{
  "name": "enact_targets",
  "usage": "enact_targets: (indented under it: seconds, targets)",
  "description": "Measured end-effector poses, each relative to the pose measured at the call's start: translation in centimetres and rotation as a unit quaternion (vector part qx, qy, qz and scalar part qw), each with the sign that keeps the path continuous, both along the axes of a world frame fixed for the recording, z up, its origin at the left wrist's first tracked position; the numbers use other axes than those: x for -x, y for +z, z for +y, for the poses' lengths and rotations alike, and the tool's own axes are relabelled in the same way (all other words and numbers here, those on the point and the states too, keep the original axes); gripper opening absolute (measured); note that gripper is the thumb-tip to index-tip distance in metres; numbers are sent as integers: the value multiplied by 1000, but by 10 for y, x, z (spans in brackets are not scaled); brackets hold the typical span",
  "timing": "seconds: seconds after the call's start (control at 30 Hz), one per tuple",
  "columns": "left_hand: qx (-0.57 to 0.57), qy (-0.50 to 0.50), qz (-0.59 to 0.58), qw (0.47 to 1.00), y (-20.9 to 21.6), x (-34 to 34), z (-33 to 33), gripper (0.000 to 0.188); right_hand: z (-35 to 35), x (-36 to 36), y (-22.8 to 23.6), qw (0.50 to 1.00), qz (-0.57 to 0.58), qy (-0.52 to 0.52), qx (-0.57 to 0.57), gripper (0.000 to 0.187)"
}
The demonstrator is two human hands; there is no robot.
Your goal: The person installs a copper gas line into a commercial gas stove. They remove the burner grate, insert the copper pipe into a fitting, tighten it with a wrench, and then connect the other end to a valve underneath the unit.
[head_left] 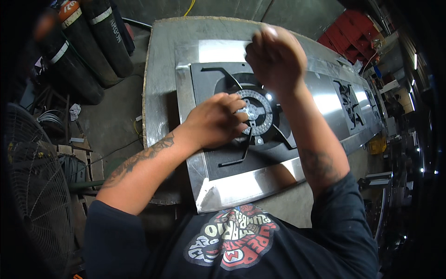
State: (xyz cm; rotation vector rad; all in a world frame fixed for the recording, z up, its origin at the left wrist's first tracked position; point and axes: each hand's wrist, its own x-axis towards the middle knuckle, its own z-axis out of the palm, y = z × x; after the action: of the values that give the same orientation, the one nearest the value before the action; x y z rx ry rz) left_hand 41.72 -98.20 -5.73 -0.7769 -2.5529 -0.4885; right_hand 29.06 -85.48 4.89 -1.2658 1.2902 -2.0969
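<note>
Metal workshop: gas cylinders [88,42], steel workbench [158,69], floor fan [32,186].

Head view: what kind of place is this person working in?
Likely a metal fabrication workshop: gas cylinders stand by the workbench, a long stainless stove top with burners lies on it, and a floor fan stands nearby.

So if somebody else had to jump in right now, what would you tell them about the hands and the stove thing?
Left hand: resting on the round burner ring, fingers curled on its left side; whether it grips cannot be told.
Right hand: raised above the far edge of the steel stove top, closed in a fist; what it holds is hidden.
Things: the ring sits in the near black burner recess, with thin black pan-support arms around it. More burner spots lie further right along the same top.
Done: ring is in the recess.
Left: cannot tell whether it is fixed; check before letting go.
</note>
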Motion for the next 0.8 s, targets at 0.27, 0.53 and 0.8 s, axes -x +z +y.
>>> enact_targets:
  seconds: [0.27,0.53,0.8]
  targets:
    - [-25,18,-31,999,6,0,-2,26,-121,122,58,976,-83,184,83,46]
    - [-51,19,-20,998,6,6,-2,31,-95,90,-85,961,-193,34,-194,50]
    - [-17,7,-99,995,15,7,0,41,8,86,48,996,-88,3,24,46]
